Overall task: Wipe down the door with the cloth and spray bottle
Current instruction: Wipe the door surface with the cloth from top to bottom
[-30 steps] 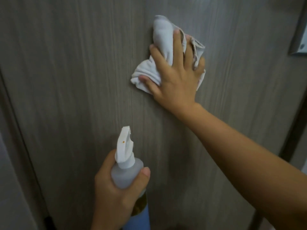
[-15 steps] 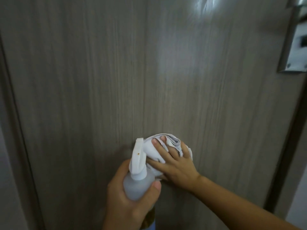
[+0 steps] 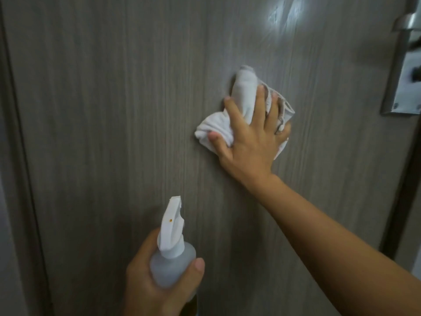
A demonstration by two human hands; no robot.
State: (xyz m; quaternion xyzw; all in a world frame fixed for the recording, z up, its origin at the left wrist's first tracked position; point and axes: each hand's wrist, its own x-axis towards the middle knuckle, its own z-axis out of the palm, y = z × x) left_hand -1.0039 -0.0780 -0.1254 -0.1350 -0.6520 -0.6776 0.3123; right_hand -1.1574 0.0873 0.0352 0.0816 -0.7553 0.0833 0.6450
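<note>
Since half a second ago the right hand (image 3: 248, 142) has swept the white cloth (image 3: 245, 103) up and to the right, away from the bottle, now spread-fingered and pressing the bunched cloth flat against the grey wood-grain door (image 3: 114, 110), right of centre and left of the metal handle plate (image 3: 403, 71). Left hand (image 3: 157, 281), near and low, is wrapped closed around the translucent spray bottle (image 3: 172, 254), thumb across its shoulder, white nozzle pointing up toward the door. A glossy sheen shows far up, above the cloth.
</note>
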